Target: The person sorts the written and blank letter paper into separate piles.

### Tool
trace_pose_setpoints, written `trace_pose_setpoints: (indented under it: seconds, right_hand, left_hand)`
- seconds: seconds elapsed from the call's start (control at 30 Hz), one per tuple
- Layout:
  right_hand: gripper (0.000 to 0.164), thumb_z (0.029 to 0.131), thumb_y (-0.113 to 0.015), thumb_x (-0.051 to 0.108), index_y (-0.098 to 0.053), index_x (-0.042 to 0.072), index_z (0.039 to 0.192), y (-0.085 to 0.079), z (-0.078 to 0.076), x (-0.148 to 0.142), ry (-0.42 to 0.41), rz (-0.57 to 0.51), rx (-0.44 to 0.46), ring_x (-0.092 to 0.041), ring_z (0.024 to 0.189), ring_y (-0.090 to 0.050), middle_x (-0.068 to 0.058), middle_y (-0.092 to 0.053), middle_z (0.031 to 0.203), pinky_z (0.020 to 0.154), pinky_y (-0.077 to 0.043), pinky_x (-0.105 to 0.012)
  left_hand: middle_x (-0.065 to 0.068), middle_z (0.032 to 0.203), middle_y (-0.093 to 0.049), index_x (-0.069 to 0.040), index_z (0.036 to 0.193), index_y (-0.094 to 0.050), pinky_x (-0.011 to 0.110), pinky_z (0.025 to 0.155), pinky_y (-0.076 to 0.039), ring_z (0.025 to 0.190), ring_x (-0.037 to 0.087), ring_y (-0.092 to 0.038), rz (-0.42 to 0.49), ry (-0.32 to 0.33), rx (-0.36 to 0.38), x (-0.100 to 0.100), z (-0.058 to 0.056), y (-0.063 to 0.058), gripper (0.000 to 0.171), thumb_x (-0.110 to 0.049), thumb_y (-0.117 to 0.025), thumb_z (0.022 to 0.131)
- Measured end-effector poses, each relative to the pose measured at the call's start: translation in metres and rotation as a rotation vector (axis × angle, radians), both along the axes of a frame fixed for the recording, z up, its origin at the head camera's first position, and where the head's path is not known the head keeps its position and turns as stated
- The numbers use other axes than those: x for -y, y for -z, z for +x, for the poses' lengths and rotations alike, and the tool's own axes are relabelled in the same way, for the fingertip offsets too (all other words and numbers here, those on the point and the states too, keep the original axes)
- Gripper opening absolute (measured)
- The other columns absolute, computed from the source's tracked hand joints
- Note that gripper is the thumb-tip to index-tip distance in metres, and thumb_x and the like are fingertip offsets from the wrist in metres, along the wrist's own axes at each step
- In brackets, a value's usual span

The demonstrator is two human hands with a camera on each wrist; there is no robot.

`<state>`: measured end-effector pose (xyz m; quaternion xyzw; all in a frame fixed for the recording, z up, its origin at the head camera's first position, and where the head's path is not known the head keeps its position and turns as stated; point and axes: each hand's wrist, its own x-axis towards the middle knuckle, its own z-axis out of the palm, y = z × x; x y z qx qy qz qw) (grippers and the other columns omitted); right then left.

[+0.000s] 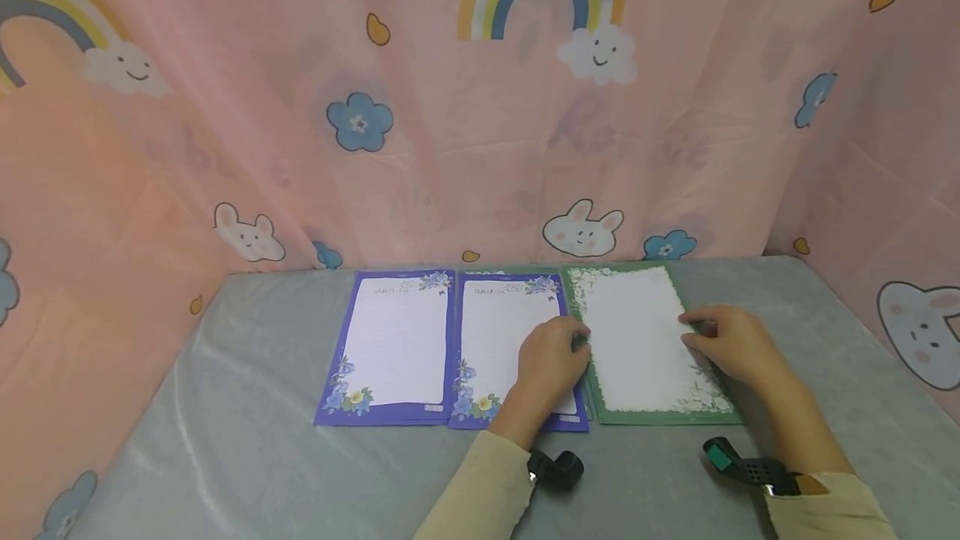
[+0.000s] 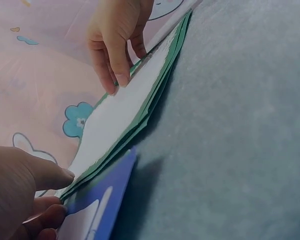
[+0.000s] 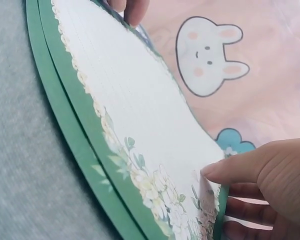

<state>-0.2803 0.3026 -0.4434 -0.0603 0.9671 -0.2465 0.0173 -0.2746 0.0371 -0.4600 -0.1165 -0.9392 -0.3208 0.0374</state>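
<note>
Pinching green-bordered stationery sheets (image 1: 633,340) by opposite long edges: your left hand (image 1: 551,361) at left, your right hand (image 1: 731,346) at right, thumbs above, other fingers below, likely keeping layered edges even. Stack bows between hands at table (image 1: 247,373), just right of two purple-bordered floral sheets (image 1: 397,340); left hand partly covers nearer one, presumably reaching stack's edge.

passage: tabletop (image 1: 247,373) left of purple sheets (image 1: 397,340) | blocked: curtain (image 1: 465,123) behind, forearms (image 1: 806,427) in front
</note>
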Motion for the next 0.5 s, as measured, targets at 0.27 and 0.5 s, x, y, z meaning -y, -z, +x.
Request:
trace_pose_setpoints:
  seconds: [0.27, 0.5]
  right_hand:
    - [0.035, 0.093, -0.068, 0.019, -0.069, -0.004, 0.120, -0.0012, 0.0005, -0.0006, 0.017, -0.010, 0.013, -0.043, 0.096, -0.068, -0.033, -0.067, 0.120, 0.071, -0.056, -0.049]
    - [0.035, 0.095, -0.065, 0.021, -0.069, -0.004, 0.120, -0.0014, 0.0011, -0.0004, 0.040, -0.001, 0.006, -0.045, 0.097, -0.068, -0.032, -0.069, 0.116, 0.073, -0.056, -0.053]
  left_hand:
    - [-0.004, 0.114, -0.077, -0.020, 0.110, -0.078, 0.030, 0.093, -0.055, 0.111, 0.015, -0.070, 0.000, -0.004, 0.008, 0.0001, 0.0002, -0.0009, 0.020, -0.020, -0.073, 0.091]
    - [-0.004, 0.114, -0.077, -0.019, 0.110, -0.078, 0.030, 0.094, -0.055, 0.112, 0.015, -0.070, 0.008, -0.002, 0.013, -0.0001, 0.0001, -0.0009, 0.020, -0.019, -0.073, 0.091]
